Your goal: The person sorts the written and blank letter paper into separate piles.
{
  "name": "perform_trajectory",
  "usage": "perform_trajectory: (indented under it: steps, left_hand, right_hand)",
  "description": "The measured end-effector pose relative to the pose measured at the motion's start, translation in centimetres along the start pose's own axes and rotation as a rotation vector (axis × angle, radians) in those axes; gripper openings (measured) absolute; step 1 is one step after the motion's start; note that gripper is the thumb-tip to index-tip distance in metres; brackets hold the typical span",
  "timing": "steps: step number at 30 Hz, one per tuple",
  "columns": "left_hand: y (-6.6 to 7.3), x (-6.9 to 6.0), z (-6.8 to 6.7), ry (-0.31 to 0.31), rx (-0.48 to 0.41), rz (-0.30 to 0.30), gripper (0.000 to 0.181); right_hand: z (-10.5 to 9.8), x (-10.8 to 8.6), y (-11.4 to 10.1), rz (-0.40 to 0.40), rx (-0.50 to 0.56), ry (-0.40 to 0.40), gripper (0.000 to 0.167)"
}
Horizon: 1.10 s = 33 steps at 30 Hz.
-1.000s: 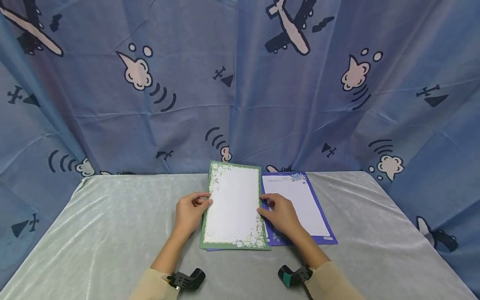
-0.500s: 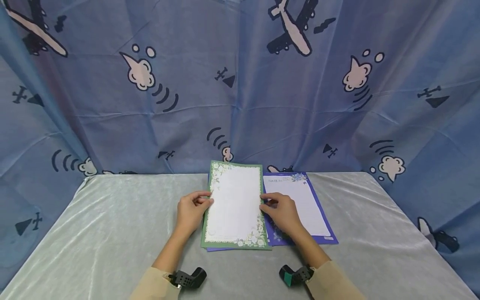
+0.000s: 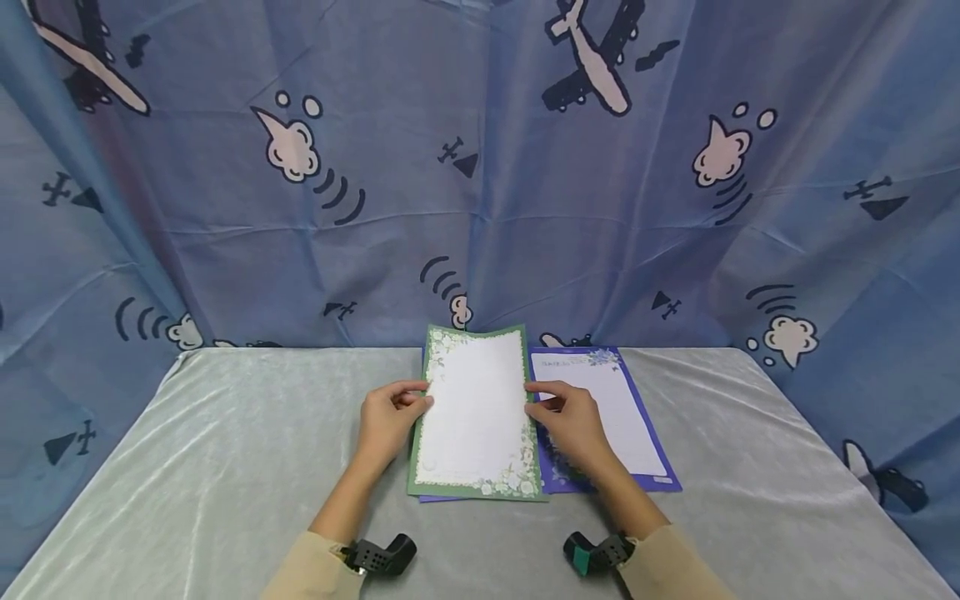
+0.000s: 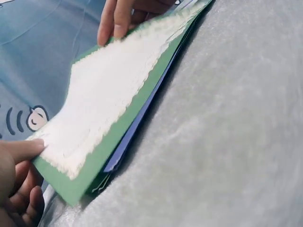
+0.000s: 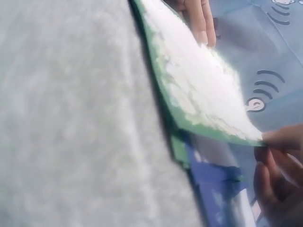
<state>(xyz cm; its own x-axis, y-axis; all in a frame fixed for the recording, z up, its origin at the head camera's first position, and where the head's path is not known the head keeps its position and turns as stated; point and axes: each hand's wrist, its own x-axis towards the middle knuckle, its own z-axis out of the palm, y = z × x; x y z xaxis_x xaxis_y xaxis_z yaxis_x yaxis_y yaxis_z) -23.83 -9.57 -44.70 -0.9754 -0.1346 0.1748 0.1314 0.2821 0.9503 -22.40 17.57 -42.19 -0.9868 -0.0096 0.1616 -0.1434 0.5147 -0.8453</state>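
Observation:
A green-bordered sheet of floral letter paper [image 3: 477, 408] is held up between both hands in the head view. My left hand [image 3: 385, 423] pinches its left edge between thumb and fingers. On the opposite edge, my right hand [image 3: 573, 422] has the same kind of pinch. The sheet bows along its top edge. Beneath its right side lies a purple-bordered floral sheet [image 3: 633, 421], partly covered by it and by the right hand. More green and purple sheets [image 4: 124, 144] show under the held one in the left wrist view; their number is hidden.
A pale grey velvety cloth [image 3: 247, 467] covers the table. Behind its far edge hangs a blue curtain [image 3: 390, 183] printed with airplanes and clouds. A black wrist camera [image 3: 381, 555] sits on the left wrist, and another [image 3: 596, 553] on the right.
The whole head view has shifted slightly, so everything appears a little further right. The top edge of the green-bordered sheet bows more now. Both hands keep their pinch on its sides.

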Motion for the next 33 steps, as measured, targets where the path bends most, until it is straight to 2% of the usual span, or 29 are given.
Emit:
perform_trajectory:
  steps: [7,13,20,26,33]
  left_hand:
    - [1.2,0.0,-0.3,-0.025,0.043,0.020,0.016]
    - [3.0,0.1,-1.2,-0.060,0.103,0.074,0.017]
    - [5.4,0.1,-3.0,-0.074,0.185,0.095,0.021]
    - [7.3,-0.1,-4.7,-0.069,0.217,0.136,0.024]
    - [9.2,-0.5,-7.0,-0.057,0.268,0.131,0.026]
  right_hand:
    - [-0.7,0.0,-1.1,0.032,0.073,-0.025,0.032]
    - [-0.9,-0.1,-2.7,0.032,0.063,-0.056,0.033]
    - [-0.5,0.5,-5.3,-0.016,0.045,-0.082,0.032]
    - [0.6,1.2,-7.8,-0.077,0.069,-0.081,0.032]
    - [2.3,1.6,-10.7,-0.080,0.124,-0.066,0.030]
